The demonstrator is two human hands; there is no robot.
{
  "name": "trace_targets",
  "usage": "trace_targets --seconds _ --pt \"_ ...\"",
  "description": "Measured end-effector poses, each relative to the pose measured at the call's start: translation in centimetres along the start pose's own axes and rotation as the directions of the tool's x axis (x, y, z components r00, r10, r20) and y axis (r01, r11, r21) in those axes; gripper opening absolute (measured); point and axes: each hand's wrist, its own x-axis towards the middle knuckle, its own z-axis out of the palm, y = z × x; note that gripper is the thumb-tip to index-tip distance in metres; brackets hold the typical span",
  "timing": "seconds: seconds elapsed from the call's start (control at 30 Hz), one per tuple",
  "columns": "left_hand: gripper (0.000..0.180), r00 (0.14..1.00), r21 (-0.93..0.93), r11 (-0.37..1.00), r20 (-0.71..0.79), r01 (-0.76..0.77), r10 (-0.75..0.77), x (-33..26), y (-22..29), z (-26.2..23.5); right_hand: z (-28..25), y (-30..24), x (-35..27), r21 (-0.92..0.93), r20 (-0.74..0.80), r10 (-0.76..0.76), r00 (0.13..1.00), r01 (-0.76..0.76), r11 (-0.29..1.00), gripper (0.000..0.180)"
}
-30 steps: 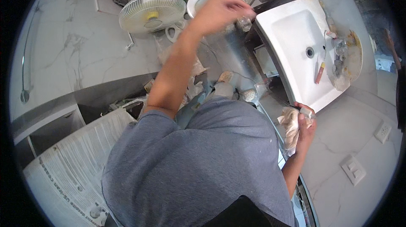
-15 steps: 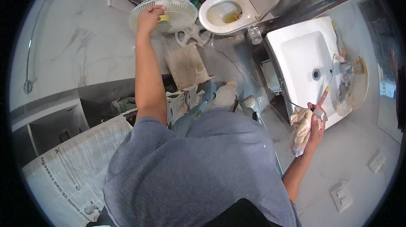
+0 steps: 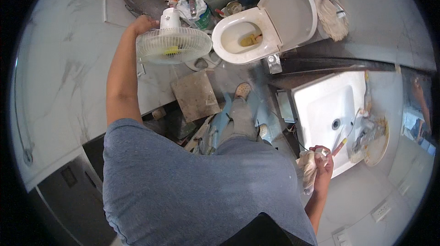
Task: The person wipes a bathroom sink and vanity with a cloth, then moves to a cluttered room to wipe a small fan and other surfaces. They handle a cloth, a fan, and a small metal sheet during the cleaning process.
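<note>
A white fan [image 3: 201, 43] with a round wire cage and a yellow hub stands ahead on the left. My left hand [image 3: 145, 24] is curled at the back rim of its cage, beside the white motor housing; some fingers are hidden. Off to the right, near the front edge of the sink [image 3: 300, 95], my right hand [image 3: 323, 166] is closed. It holds a crumpled beige cloth [image 3: 308, 172] and a small whitish block [image 3: 322, 152]. A thin reddish stick with a yellow tip [image 3: 339, 147] juts from this hand over the basin. A dark cord runs close by.
A toilet [image 3: 224, 26] with its lid raised is ahead. Bags and clutter [image 3: 190, 5] lie behind the fan. A dusty board [image 3: 197, 95] leans near my feet. A pale mop head [image 3: 331, 19] rests beside the toilet, and clear bottles [image 3: 362, 140] stand behind the basin.
My left hand has moved from the front of the fan's cage round to its back, by the motor. My right hand still holds the cloth and block. The whole view has shifted.
</note>
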Motion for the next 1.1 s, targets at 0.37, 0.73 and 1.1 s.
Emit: trace_targets --seconds 0.37,0.73,1.1 --pt "0.048 0.999 -0.153 0.988 0.024 -0.024 0.028 -0.9 -0.9 -0.6 5.9 -7.1 8.0 -0.186 -0.040 0.062 0.997 -0.069 0.980 0.032" --pt "0.042 0.994 -0.127 0.992 -0.108 -0.011 -0.003 -2.2 0.0 -1.1 7.4 -7.9 11.8 -0.097 0.114 0.136 0.984 -0.125 0.987 0.029" --pt "0.041 0.974 -0.196 0.978 -0.194 0.076 -0.115 -3.6 -4.0 -1.9 6.5 -7.2 10.4 -0.127 0.194 0.139 0.971 -0.116 0.985 0.024"
